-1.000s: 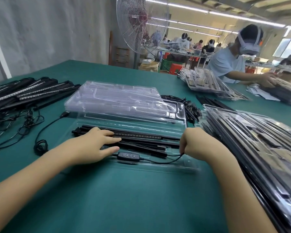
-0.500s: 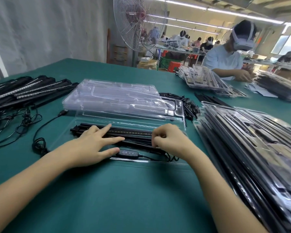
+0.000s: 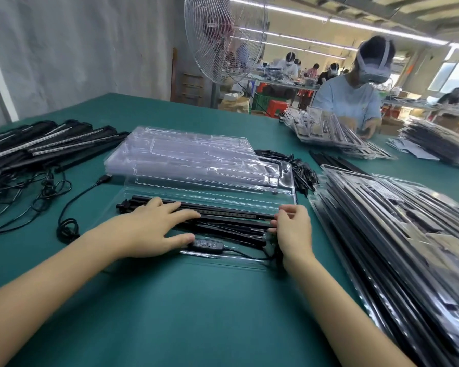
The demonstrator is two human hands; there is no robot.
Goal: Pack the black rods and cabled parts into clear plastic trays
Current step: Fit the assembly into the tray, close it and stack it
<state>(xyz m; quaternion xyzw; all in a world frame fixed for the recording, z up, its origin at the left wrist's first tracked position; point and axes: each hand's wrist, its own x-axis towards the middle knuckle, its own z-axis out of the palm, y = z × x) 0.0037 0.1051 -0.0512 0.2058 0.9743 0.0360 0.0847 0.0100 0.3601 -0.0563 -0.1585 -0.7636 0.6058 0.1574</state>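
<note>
A clear plastic tray (image 3: 223,258) lies on the green table in front of me, holding several black rods (image 3: 228,221) and a cabled inline controller (image 3: 206,244). My left hand (image 3: 149,229) lies flat on the rods' left half, fingers straight, thumb beside the controller. My right hand (image 3: 292,231) is at the rods' right ends, fingers curled against them and the looped cable. The cable runs left out of the tray to a coil (image 3: 68,229) and a USB plug (image 3: 105,178).
A stack of empty clear trays (image 3: 186,157) sits just behind the open one. Loose black rods with cables (image 3: 37,147) lie at the left, small black parts (image 3: 302,173) behind right, and filled trays (image 3: 398,234) are piled at the right. Another person (image 3: 355,99) works across the table.
My right hand slid left along the rods half a second ago, then back to their right ends. My left hand stayed pressed on the rods' left half.
</note>
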